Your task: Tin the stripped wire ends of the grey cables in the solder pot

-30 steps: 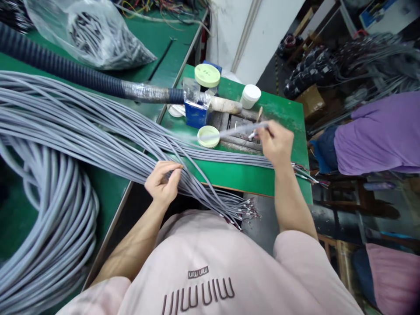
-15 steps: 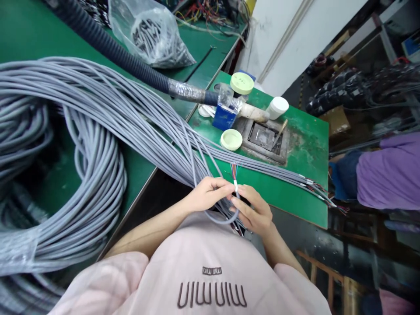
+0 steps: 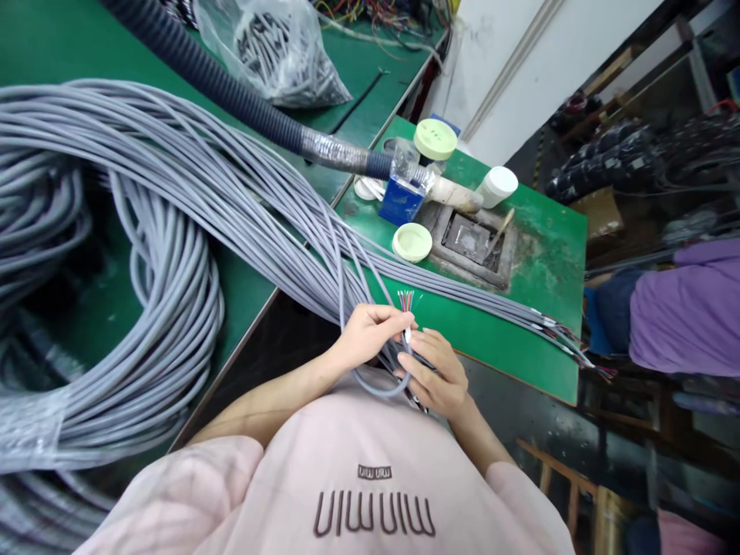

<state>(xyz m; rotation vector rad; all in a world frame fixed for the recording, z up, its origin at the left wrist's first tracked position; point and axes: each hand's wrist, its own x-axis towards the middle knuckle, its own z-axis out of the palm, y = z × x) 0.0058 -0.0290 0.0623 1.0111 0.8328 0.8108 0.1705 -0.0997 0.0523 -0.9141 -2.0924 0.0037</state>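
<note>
Between my two hands is the end of a grey multi-core cable (image 3: pixel 382 391), its thin coloured wires (image 3: pixel 405 301) fanned upward above a white band. My left hand (image 3: pixel 373 333) pinches the wires at their base with thumb and forefinger. Lower down, my right hand (image 3: pixel 438 373) has its fingers closed round the grey jacket just under the band. The cable loops down below my hands and back up to the left. More cable ends hang under my right hand, partly hidden by it. A thick bundle of grey cables (image 3: pixel 254 223) runs in from the left.
A solder pot (image 3: pixel 471 239) with a stick in it is set on the green bench (image 3: pixel 543 262). Near it are a pale green lid (image 3: pixel 412 242), a white cup (image 3: pixel 497 186) and a black hose (image 3: pixel 231 92). Stripped cables (image 3: pixel 491 301) cross the bench. A person in purple (image 3: pixel 687 308) is at right.
My left thumb and forefinger have moved up from the white band onto the coloured wires, which are now bunched closer. Both hands have shifted slightly left in view.
</note>
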